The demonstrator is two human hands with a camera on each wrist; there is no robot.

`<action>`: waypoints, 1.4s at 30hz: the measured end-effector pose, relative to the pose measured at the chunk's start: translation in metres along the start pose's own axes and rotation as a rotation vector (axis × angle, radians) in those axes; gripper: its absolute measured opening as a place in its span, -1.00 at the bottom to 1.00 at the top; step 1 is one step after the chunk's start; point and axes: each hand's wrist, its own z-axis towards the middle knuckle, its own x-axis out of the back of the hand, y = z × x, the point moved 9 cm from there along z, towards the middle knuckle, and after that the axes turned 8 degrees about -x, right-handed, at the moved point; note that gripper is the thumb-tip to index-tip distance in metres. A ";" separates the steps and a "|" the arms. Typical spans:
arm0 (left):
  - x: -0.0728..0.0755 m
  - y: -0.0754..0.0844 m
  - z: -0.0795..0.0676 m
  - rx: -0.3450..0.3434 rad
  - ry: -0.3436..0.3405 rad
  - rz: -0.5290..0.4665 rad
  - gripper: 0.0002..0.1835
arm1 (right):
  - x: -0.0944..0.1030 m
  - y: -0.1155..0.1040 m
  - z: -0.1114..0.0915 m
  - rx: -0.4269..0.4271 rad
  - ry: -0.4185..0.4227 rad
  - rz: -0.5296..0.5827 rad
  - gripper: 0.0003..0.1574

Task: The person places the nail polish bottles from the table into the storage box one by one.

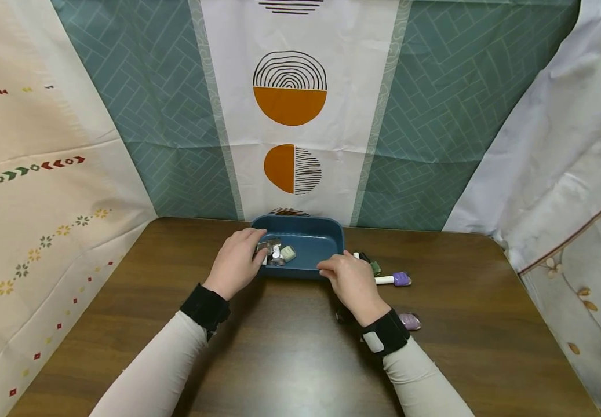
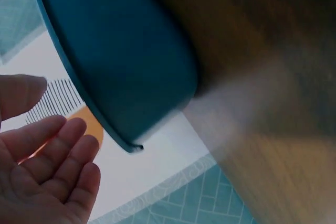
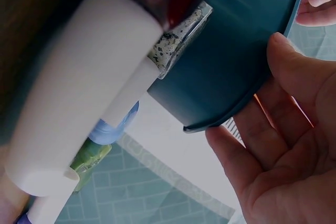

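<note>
A dark blue rectangular bin sits at the far edge of the table. Small shiny items, silver and pale green, lie in its left end; their kind is unclear. My left hand is over that end, its fingers loosely bent and apart from the rim in the left wrist view. At the front right corner, my right hand holds the bin's rim between thumb and fingers. Beside it lie bottles like nail polish with white caps, one of them purple. A silver speckled bottle is close to the bin wall.
Right of the bin is a green bottle. Another purple bottle lies nearer, partly hidden by my right wrist. The brown wooden table spreads out in front. Patterned cloth hangs behind the bin.
</note>
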 end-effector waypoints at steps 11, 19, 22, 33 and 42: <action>-0.002 0.031 -0.022 -0.105 0.139 0.089 -0.55 | 0.003 0.003 -0.001 0.010 0.011 0.017 -0.86; -0.008 0.039 -0.033 -0.179 0.128 0.149 -0.51 | -0.001 0.005 0.000 0.001 -0.011 0.017 -0.86; -0.009 0.038 -0.036 -0.186 0.135 0.167 -0.52 | -0.004 0.004 0.001 0.002 -0.027 0.017 -0.85; -0.007 0.037 -0.040 -0.205 0.162 0.155 -0.64 | -0.006 0.002 0.001 -0.022 -0.037 0.010 -0.84; -0.008 0.034 -0.038 -0.229 0.157 0.162 -0.70 | -0.005 0.000 0.002 -0.038 -0.031 -0.007 -0.84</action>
